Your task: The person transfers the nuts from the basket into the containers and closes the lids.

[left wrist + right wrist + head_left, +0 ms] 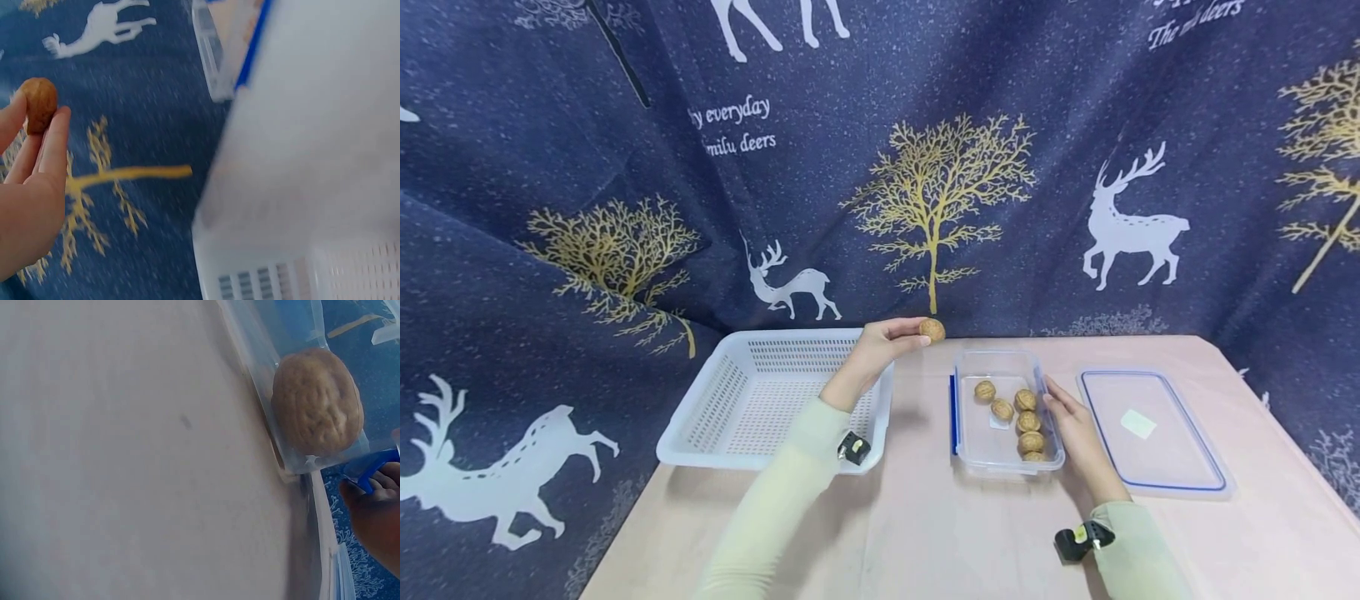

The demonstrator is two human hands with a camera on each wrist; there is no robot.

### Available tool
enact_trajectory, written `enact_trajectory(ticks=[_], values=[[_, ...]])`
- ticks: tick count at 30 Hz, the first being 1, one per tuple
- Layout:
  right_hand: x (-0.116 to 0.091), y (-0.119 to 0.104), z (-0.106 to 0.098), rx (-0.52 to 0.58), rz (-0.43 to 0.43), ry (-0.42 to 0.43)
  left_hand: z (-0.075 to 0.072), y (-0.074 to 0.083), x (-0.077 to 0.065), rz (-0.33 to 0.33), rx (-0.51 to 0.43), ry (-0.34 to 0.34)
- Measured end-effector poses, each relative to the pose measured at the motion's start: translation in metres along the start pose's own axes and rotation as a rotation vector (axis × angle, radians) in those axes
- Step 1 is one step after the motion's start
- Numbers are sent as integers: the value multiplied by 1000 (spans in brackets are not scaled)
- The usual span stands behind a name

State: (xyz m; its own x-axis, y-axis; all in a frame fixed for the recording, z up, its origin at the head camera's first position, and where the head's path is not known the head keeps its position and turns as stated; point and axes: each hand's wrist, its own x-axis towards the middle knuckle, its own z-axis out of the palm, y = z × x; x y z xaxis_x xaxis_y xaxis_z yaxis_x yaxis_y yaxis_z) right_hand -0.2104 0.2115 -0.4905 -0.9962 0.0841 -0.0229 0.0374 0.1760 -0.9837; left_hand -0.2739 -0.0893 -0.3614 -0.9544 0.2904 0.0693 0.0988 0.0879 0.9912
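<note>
Between thumb and fingertips my left hand [874, 352] pinches a walnut [932, 331], held up above the far edge of the table. The left wrist view shows the same walnut [41, 103] with its rounded shell in the fingertips. My right hand [1077, 433] grips the right side of a clear plastic food container [973, 437]. Several walnuts [1028, 423] lie in it, most in a row along its right wall. In the right wrist view one walnut [317, 403] shows through the clear wall, and fingers [381, 515] curl at a blue-edged part of the container.
A white perforated plastic basket [688, 417] stands on the left, under my left forearm. To the right of the container lies its clear lid [1180, 446] with a blue seal. A dark blue curtain [820, 208] with deer and trees hangs behind the pale table [917, 533].
</note>
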Motion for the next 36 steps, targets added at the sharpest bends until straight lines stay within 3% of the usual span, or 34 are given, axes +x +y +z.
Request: enact_trajectory(ticks=[7,12,17,27,30,36], values=[[1,2,-1,-3,-14,4,28,1,-6,21,-33,-52],[0,1,-2,-10,-10,-7,47,-5,-11,-2,-67,-80],[0,1,-3,-16,-7,-11,65,-19,-14,-30,-88,-108],[3,3,-2,-18,-9,-15,99,-51,-23,-103,-42,-121],[3,3,-1,-30,-13,-10,107,-60,-26,-149,-36,-136],[3,4,-1,-32,-10,-6,118,-70,-29,-179,24,-165]])
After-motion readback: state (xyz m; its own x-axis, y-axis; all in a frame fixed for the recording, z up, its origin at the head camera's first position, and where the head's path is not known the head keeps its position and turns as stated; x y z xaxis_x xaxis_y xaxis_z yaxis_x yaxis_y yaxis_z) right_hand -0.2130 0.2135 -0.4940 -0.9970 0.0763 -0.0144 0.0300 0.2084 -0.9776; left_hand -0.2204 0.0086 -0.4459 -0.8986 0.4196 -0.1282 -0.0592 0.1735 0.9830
